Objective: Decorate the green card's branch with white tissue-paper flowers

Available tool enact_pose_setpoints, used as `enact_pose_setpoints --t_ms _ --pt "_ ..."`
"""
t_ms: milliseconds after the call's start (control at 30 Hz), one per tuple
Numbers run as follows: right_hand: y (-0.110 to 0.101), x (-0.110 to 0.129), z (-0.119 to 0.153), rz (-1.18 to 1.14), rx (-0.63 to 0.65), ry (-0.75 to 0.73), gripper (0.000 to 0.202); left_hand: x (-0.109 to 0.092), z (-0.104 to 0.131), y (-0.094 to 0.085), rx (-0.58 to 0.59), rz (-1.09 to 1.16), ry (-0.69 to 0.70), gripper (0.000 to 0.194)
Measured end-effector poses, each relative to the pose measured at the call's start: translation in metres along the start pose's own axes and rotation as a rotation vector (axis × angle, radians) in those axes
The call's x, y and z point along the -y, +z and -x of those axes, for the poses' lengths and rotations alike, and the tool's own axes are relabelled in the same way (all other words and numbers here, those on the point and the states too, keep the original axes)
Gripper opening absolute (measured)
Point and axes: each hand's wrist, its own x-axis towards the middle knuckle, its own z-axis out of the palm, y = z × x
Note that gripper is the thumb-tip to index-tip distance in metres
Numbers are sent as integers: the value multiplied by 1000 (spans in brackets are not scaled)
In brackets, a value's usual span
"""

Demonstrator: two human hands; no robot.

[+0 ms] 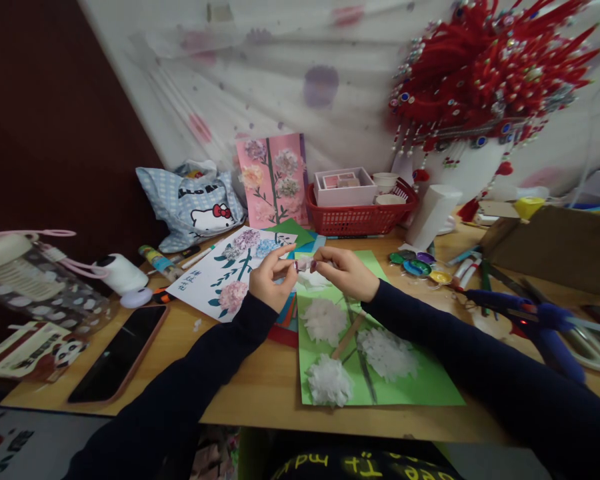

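My left hand and my right hand meet above the top of a green sheet. Between their fingertips is a small piece of white tissue, pinched from both sides. On the green sheet lie crumpled white tissue flowers, one at the left, one at the lower left and one at the right. A dark stem runs down the sheet, and a thin brown stick lies across it. Part of another white flower shows beneath my hands.
A white sheet with coloured flowers and a phone lie to the left. Behind stand a pink flower picture and a red basket. Paint palettes, a blue glue gun and a cardboard box are at the right.
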Motion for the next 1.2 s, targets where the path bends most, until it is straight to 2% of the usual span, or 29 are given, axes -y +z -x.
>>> enact_pose_setpoints --t_ms 200,367,467,667,733,867,933,1033,1133,1200 --pt "-2 -2 -2 -1 -30 54 19 18 -12 -1 -67 165 -50 23" --pt "-2 0 -2 26 -45 81 19 22 -16 -3 -110 146 -5 7" --pt "-2 0 -3 47 -53 104 19 21 -15 -3 -109 103 -7 12" --pt "-4 -5 -6 152 -62 243 20 27 -18 -6 -170 -38 -31 24" --pt "-3 -8 -7 153 -1 308 20 32 -19 -7 -121 -132 -40 27" --pt "0 -13 -7 101 122 383 20 45 -18 -7 86 -379 9 30" --pt "1 -15 -8 -17 121 448 25 51 -17 -8 94 -467 67 34" --pt "0 -16 -9 -250 88 591 33 55 -16 -9 26 -534 139 39" --pt "-2 -14 -12 -482 59 674 32 47 -16 -9 -33 -520 205 34" --pt "-4 -10 -13 -760 43 720 31 34 -14 -8 -60 -468 275 29"
